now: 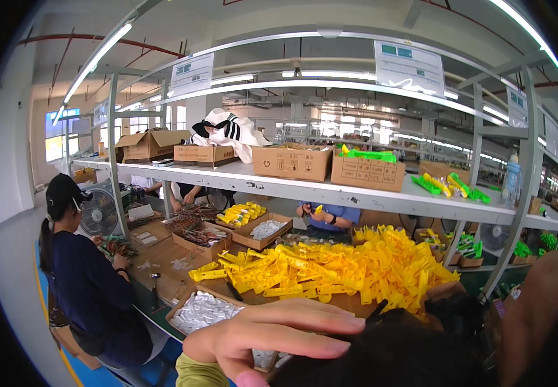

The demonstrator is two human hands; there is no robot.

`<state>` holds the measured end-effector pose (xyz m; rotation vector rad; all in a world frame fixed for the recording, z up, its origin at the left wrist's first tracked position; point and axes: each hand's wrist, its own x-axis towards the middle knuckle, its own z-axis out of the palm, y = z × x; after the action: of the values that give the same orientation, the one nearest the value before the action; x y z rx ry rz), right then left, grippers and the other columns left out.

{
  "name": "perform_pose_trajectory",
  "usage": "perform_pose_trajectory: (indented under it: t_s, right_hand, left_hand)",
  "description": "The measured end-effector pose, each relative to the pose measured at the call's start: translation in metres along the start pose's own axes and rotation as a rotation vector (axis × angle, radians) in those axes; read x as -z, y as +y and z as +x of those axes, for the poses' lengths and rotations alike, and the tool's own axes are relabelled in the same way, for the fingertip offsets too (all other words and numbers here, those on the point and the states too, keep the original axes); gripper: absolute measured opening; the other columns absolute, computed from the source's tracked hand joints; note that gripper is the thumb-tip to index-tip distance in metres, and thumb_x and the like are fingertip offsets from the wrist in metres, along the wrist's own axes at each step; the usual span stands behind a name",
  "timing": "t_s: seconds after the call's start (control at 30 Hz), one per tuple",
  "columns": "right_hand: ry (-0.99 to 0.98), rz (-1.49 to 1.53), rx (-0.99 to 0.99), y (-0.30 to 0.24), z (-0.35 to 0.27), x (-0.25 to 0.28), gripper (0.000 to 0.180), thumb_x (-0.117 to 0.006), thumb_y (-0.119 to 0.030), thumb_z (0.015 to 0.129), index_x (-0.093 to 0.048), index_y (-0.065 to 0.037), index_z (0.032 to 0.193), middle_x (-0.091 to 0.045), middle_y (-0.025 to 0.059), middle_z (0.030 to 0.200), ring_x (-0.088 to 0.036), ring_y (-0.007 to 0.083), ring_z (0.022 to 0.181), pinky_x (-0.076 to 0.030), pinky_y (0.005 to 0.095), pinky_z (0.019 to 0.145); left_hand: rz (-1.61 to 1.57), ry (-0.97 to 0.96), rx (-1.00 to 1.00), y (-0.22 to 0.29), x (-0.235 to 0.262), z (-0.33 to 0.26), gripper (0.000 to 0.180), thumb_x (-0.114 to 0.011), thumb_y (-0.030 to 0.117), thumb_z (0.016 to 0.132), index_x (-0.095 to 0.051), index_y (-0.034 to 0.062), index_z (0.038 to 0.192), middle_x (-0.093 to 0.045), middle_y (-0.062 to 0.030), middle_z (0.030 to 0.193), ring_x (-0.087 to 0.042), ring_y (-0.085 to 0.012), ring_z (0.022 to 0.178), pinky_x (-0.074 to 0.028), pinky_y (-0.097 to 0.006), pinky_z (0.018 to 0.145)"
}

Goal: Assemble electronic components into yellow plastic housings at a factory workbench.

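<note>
My left hand (pixel 279 332), in a yellow-green sleeve (pixel 200 373), reaches across the lower middle with its fingers stretched out to the right. Nothing shows in its grasp. Its fingertips lie over the edge of a dark, rounded, hair-like mass (pixel 401 355); whether they touch it I cannot tell. Partly behind this hand stands a cardboard box of small white plastic parts (pixel 206 311). Beyond is a big heap of yellow plastic parts (pixel 330 267) on the bench. At the right edge a blurred, skin-coloured shape (pixel 540 316) looks like my right hand or arm, very close; its fingers cannot be made out.
A person in dark clothes (pixel 91 284) works at the left near a fan (pixel 100 211). Across the bench sits a person in blue (pixel 334 216). A hammer (pixel 155 290) lies on the bench. Overhead, a metal shelf (pixel 292 182) carries cardboard boxes (pixel 292 162) and green parts (pixel 369 155).
</note>
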<state>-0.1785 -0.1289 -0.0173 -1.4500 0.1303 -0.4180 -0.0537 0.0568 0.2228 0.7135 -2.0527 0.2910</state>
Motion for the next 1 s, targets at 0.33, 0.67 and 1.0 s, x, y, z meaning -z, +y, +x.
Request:
perform_pose_trajectory:
  t_s: [0.33,0.67,1.0]
  right_hand:
    - [-0.070,-0.189,0.044,0.008,0.023,0.039,0.033,-0.038,-0.022,0.089,-0.042,-0.002,0.115,-0.051,0.0096,0.096,-0.052,0.0171,0.086,-0.043,0.0288,0.076]
    - [-0.099,-0.368,0.107,0.026,0.082,0.067,0.031,-0.038,-0.017,0.089,-0.045,-0.001,0.114,-0.051,0.0100,0.099,-0.052,0.0173,0.088,-0.042,0.0289,0.078]
    - [0.200,-0.185,0.865,-0.079,0.051,0.072,0.038,-0.046,-0.026,0.088,-0.046,0.003,0.111,-0.055,0.0137,0.099,-0.054,0.0186,0.087,-0.044,0.0313,0.079]
  left_hand:
    - [-0.067,0.109,0.343,0.008,-0.004,-0.008,0.058,-0.045,0.044,0.086,-0.050,-0.0061,0.114,-0.048,-0.0226,0.117,-0.049,-0.0331,0.107,-0.038,-0.039,0.090]
    - [0.109,0.214,0.372,0.019,0.003,-0.003,0.054,-0.041,0.040,0.087,-0.049,-0.0053,0.115,-0.046,-0.0218,0.119,-0.046,-0.0316,0.109,-0.034,-0.038,0.092]
    - [0.027,0.261,-0.177,0.044,-0.019,0.051,0.071,-0.047,0.056,0.080,-0.039,0.0033,0.126,-0.033,-0.0290,0.129,-0.038,-0.0405,0.116,-0.031,-0.052,0.094]
